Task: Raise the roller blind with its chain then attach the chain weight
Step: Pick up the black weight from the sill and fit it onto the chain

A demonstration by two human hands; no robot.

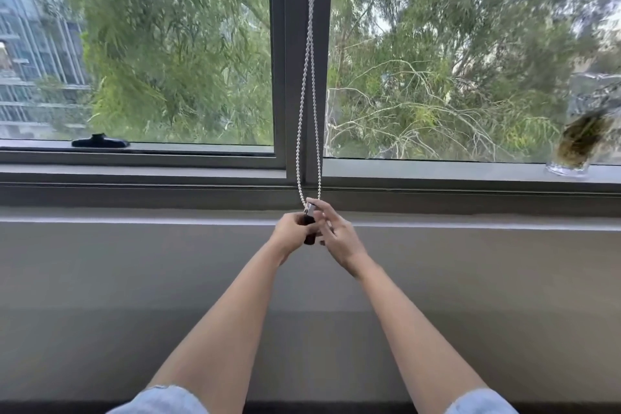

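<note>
Window behind — both hands (316, 232) clasp chain weight (309, 225), arms outstretched.

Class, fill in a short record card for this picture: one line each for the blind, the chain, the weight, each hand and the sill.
blind: not in view, glass uncovered
chain: white beaded loop chain, hanging along the grey window post
weight: small dark and silver chain weight, at the loop's bottom
left hand: closed around the weight
right hand: fingers on the weight's top
sill: clear glass jar of brownish plant matter, far right
</note>
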